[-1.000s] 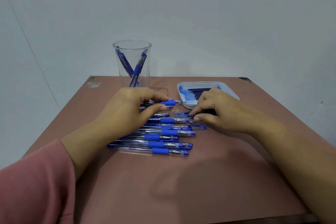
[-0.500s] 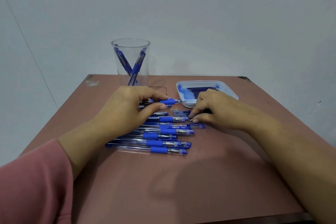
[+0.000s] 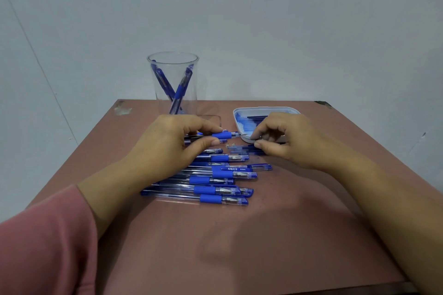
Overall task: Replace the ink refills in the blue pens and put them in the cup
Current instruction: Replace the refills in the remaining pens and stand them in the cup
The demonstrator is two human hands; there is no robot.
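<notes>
The left hand grips a pen between thumb and forefinger, level above the table, its bare tip pointing right. The thumb presses just below the blue grip; the forefinger curls over the barrel behind it. The right hand sits close to the tip, thumb and forefinger pinched together just beside it; what they pinch is too small to tell. Below the right fingers lie a clear cap and a few tiny parts on the table.

A row of pens lies side by side under and in front of the left hand, caps pointing right. Behind the right hand, a white tray holds dark refills. A clear cup stands at the far left of the table with two pens leaning crossed inside.
</notes>
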